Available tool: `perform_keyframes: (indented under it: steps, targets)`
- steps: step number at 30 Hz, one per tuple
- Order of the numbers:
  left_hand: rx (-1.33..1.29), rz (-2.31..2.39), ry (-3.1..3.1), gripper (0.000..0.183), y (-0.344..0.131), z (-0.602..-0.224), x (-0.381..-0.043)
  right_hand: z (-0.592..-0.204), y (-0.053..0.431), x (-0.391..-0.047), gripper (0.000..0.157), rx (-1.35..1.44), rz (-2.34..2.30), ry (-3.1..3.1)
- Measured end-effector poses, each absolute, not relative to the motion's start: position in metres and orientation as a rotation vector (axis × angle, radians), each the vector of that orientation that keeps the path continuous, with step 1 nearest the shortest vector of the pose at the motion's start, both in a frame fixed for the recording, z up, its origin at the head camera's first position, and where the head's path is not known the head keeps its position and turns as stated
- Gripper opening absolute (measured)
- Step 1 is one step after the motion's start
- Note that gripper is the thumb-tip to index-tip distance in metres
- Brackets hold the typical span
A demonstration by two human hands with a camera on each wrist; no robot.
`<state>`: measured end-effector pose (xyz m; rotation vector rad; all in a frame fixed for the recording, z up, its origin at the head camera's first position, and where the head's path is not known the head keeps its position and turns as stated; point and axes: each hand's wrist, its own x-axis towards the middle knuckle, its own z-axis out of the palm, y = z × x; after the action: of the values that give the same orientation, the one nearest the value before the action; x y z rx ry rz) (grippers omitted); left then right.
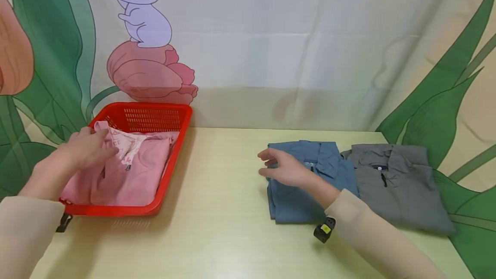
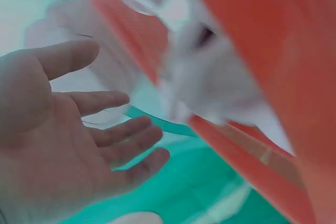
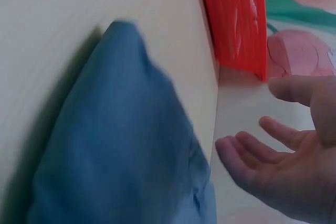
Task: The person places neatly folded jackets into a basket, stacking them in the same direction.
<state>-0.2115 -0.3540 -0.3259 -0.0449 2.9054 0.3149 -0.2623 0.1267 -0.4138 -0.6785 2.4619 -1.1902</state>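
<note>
In the head view my left hand (image 1: 86,147) is over the left side of a red plastic basket (image 1: 176,158), above a pink garment (image 1: 145,169) with a white printed inner collar lying inside. The left wrist view shows that palm (image 2: 58,145) with fingers spread and nothing held. Over the folded blue shirt (image 1: 296,206) hovers my right hand (image 1: 284,168), its fingers loosely bent around nothing. From the right wrist, the hand (image 3: 294,156) appears apart from the blue cloth (image 3: 126,129). A folded grey shirt (image 1: 403,197) lies against the blue one's right side.
A pale table (image 1: 217,210) carries the basket at left and the shirts at right. Behind it hangs a printed curtain (image 1: 248,55) with a cartoon animal and leaves. Small black devices, one a wrist camera (image 1: 324,230), sit at the sleeve cuffs.
</note>
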Motion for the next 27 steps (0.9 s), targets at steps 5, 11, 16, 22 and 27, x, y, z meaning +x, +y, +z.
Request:
perform_keyframes:
  steps: [5,11,16,22,27]
  targets:
    - [-0.037,0.360,2.934,0.084,-0.317,-0.320,-0.202,-0.417,0.156,-0.260,0.051,-0.666,-1.084,2.551]
    - [0.093,0.498,2.969,0.082,-0.268,-0.326,-0.189,-0.419,0.183,-0.256,0.051,-0.618,-0.984,2.708]
    - [0.231,0.599,3.009,0.077,-0.233,-0.331,-0.182,-0.423,0.203,-0.250,0.058,-0.492,-0.824,2.868]
    - [0.397,0.730,3.109,0.071,-0.200,-0.345,-0.176,-0.427,0.221,-0.246,0.068,-0.347,-0.666,2.967]
    - [0.467,0.840,3.069,0.069,-0.181,-0.361,-0.176,-0.433,0.232,-0.249,0.071,-0.318,-0.626,2.980]
